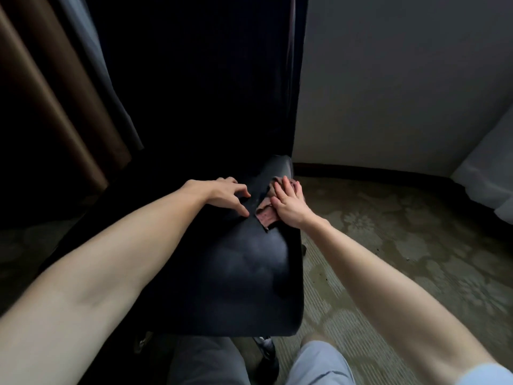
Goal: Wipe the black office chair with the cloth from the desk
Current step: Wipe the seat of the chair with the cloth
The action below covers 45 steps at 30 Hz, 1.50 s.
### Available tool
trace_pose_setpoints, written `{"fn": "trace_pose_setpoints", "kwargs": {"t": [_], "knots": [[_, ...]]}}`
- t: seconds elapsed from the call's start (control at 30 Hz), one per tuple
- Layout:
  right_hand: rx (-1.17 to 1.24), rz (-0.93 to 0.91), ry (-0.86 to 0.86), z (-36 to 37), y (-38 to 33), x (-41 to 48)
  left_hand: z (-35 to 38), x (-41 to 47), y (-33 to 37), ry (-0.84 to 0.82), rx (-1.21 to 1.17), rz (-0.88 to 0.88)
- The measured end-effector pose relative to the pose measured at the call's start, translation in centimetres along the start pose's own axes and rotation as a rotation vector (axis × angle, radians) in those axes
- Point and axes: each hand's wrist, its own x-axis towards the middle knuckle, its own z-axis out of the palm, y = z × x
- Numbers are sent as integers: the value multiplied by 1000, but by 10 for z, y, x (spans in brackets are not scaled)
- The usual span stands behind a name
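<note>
Indoors, a person leans over a black office chair (244, 273), both bare forearms reaching across its padded seat, which shows a dull sheen in low light. The right hand (288, 204) lies flat on a pink cloth (267, 216), fingers straight and close together, pressing it against the seat near the chair's far right edge; one rumpled corner of the cloth sticks out below the palm, toward the seat's middle. The left hand (222, 190) holds nothing: its fingers are spread and arched, the fingertips touching the seat just left of the cloth, with a narrow strip of black upholstery between the two hands.

Behind the chair hangs a dark curtain (208, 79), so deep in shadow that the chair's backrest cannot be made out against it. Farther left of the chair falls a brown curtain (41, 107) in long folds. To the chair's right a pale wall (388, 79) meets a dark baseboard (361, 169), and a flower-patterned carpet (388, 245) spreads out from under the seat. White fabric (488, 176) hangs well to the right of the chair, at the frame's edge. Below the chair's near edge appear the person's legs in light trousers (319, 365), with part of the chair's base (266, 348) visible between them.
</note>
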Motion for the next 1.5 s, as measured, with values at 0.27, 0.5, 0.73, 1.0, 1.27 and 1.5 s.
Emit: {"fn": "trace_pose_setpoints", "kwargs": {"t": [0.27, 0.5, 0.73, 1.0, 1.27, 1.5], "knots": [[252, -10, 7, 24, 19, -42, -26, 32, 23, 57, 11, 53], [260, 28, -25, 11, 20, -1, -17, 60, 9, -69, 21, 51], [203, 60, -7, -10, 16, 52, -15, 66, 6, -34, 31, 23], [212, -44, -58, 14, 39, -9, -11, 76, 2, 4, 65, 38], [201, 87, -68, -11, 19, 67, -11, 79, 2, -2, 43, 10], [138, -76, -44, 2, 28, 7, -17, 78, 4, 8, 63, -15]]}}
